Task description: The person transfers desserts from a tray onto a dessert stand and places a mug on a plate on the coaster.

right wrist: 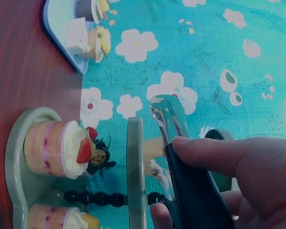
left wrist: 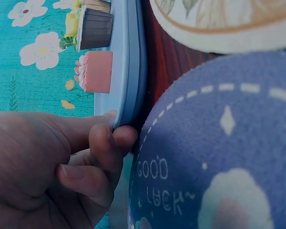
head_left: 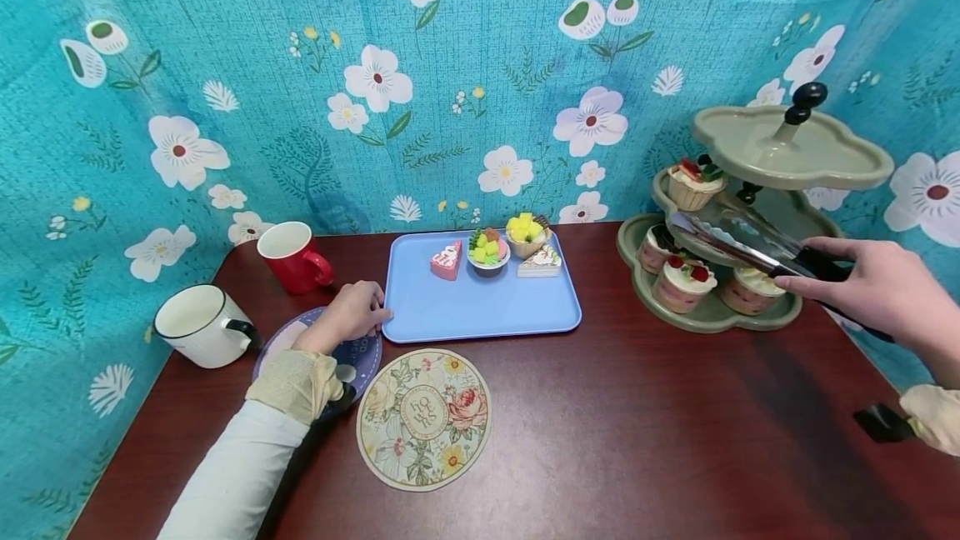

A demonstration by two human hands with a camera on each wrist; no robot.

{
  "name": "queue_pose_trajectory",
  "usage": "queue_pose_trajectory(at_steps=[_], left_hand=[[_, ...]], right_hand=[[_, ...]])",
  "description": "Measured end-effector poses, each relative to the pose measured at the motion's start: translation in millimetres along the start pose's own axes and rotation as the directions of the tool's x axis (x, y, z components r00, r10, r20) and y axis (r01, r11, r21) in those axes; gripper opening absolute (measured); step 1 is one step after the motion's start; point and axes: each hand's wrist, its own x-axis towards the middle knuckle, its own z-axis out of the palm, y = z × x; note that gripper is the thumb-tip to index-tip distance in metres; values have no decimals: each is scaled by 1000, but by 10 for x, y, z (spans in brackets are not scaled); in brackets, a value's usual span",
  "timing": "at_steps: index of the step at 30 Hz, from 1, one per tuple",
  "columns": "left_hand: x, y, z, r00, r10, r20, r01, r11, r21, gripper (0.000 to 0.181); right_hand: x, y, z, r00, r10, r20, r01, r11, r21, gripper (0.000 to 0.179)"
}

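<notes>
My left hand (head_left: 347, 317) pinches the left rim of a blue tray (head_left: 465, 311), thumb on top and a finger beneath, as the left wrist view shows. On the tray are a pink cake slice (head_left: 446, 261), a dark fruit cup (head_left: 488, 254), a fruit tart (head_left: 528, 232) and a white cake slice (head_left: 540, 262). Black-handled metal tongs (right wrist: 188, 176) are in my right hand (head_left: 881, 277). Their spread tips reach over the middle tier of a green three-tier stand (head_left: 795, 148), beside a cream-topped cupcake (head_left: 693, 186) there. In the right wrist view the tongs partly hide that cupcake.
Layered dessert cups (head_left: 684, 286) fill the stand's bottom tier. The top tier overhangs the tongs. A red mug (head_left: 288, 261) and a white mug (head_left: 202, 327) stand at left. A purple round mat (head_left: 367, 357) lies under my left forearm, a floral mat (head_left: 423, 461) beside it.
</notes>
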Motion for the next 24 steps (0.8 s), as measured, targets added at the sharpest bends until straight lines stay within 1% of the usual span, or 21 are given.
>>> queue_pose_trajectory(at_steps=[5, 10, 12, 15, 19, 22, 24], left_hand=[[-3, 0, 1, 1000, 3, -2, -3, 1000, 0, 15], [-3, 4, -3, 1000, -3, 1, 3, 1000, -10, 15], [-3, 2, -6, 1000, -6, 5, 6, 1000, -13, 15], [-2, -5, -4, 1000, -8, 5, 8, 1000, -15, 16], [-2, -33, 15, 998, 53, -25, -53, 999, -4, 15], [-3, -45, 24, 994, 101, -51, -101, 995, 11, 14], [-6, -40, 19, 994, 98, -54, -97, 995, 12, 15]], right_hand=[[-32, -68, 33, 999, -38, -10, 38, 999, 10, 81], [-28, -178, 67, 997, -74, 23, 74, 997, 20, 83], [-13, -225, 92, 996, -85, 33, 84, 996, 35, 83], [16, -287, 135, 994, -110, 25, 108, 991, 77, 80], [28, -347, 188, 992, -127, -17, 128, 984, 125, 72], [18, -376, 206, 989, -144, -30, 147, 978, 145, 68], [14, -405, 211, 986, -162, -24, 164, 973, 159, 68]])
